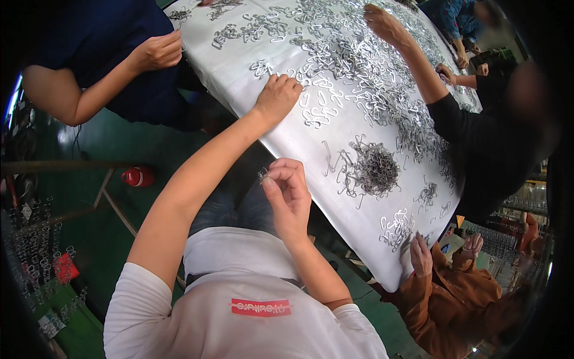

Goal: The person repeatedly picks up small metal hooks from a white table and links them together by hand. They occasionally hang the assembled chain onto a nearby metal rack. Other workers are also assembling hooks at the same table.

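Observation:
Many silvery S-shaped metal hooks [371,66] lie loose over a table with a white cover [239,78]. My left hand [279,99] reaches over the table's near edge, its fingers bent down and closed at the fringe of these hooks; what the fingertips hold, if anything, is hidden. In front of my body, off the table edge, my right hand [291,197] pinches a small bunch of dark metal hooks [263,173] between thumb and fingers. A tangled heap of darker, thinner hooks [376,169] rests on the cover to the right.
Co-workers surround the table: a person in dark blue [113,36] at left, one in black [484,137] at right, one in a brown jacket [454,293] at lower right. A red round container [138,176] stands near a metal frame [72,166] on the green floor [89,203].

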The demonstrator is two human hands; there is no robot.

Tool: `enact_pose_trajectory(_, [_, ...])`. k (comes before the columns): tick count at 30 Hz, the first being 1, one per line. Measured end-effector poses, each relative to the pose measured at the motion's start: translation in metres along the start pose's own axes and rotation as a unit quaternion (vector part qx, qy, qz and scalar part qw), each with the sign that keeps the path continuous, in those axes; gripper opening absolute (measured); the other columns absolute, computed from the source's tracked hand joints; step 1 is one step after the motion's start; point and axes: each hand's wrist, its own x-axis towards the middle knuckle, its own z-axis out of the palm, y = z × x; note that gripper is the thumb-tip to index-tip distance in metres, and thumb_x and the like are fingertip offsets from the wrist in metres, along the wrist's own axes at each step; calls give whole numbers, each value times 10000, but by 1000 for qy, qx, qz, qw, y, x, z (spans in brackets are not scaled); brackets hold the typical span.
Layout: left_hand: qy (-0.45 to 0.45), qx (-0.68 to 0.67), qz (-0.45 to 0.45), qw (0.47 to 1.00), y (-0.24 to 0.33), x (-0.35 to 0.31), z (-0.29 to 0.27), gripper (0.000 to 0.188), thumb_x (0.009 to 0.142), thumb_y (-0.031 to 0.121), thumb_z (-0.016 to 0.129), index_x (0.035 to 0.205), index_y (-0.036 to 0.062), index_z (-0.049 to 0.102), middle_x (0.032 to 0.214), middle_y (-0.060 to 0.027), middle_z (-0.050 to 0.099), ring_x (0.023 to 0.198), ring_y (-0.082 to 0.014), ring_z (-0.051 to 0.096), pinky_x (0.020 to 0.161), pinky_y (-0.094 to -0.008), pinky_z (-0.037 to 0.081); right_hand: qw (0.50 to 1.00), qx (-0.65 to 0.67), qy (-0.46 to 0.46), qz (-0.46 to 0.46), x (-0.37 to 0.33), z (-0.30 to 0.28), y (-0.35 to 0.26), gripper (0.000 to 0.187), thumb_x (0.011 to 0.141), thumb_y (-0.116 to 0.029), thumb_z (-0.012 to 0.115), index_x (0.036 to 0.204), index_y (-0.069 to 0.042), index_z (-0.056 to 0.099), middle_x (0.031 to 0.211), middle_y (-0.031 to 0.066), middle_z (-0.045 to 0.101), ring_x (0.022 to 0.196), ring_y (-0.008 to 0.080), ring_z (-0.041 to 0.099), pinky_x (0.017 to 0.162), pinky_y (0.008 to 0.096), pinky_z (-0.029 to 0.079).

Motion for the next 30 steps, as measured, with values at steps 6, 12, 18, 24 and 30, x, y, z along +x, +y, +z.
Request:
enact_pose_trajectory(6, [11, -293, -263, 919, 4, -15, -42, 165, 813, 122, 618, 947, 59, 690, 869, -127, 699, 789, -254, 676, 712, -341, 514, 1000, 0, 22, -1, -3, -3, 10, 67, 883, -13, 588, 948, -14, 570, 1059, 54, 463, 838, 87, 477, 718, 211, 418])
enact_pose_trajectory(12, [51, -473, -337, 812, 40, -68, -125, 156, 817, 86, 676, 962, 29, 688, 802, -47, 690, 696, -93, 621, 635, -232, 481, 998, -27, 56, -16, -3, -5, 15, 61, 886, -24, 597, 941, -19, 572, 1071, 49, 468, 842, 78, 471, 733, 202, 406])
enact_pose_trajectory(18, [82, -491, -337, 799, 65, -97, -182, 133, 780, 60, 697, 910, 29, 699, 810, -53, 694, 740, -116, 629, 653, -242, 462, 994, -78, 56, -43, -1, 3, 5, 40, 903, -51, 589, 924, -18, 584, 1073, 46, 462, 864, 91, 477, 737, 206, 402])
enact_pose_trajectory(24, [138, -451, -288, 834, 72, -103, -189, 119, 744, -4, 699, 861, 20, 691, 823, -60, 681, 764, -178, 615, 673, -279, 480, 988, -135, 55, -51, 2, 10, 5, 94, 830, -78, 660, 897, -40, 607, 975, 67, 526, 838, 150, 505, 694, 258, 411])
enact_pose_trajectory(30, [139, -432, -282, 846, 66, -110, -186, 121, 731, -33, 700, 842, 14, 685, 813, -67, 678, 758, -188, 616, 675, -278, 481, 905, -416, 91, 0, 43, -62, -3, 144, 804, -136, 675, 909, -40, 656, 854, 73, 586, 711, 191, 539, 666, 327, 447])
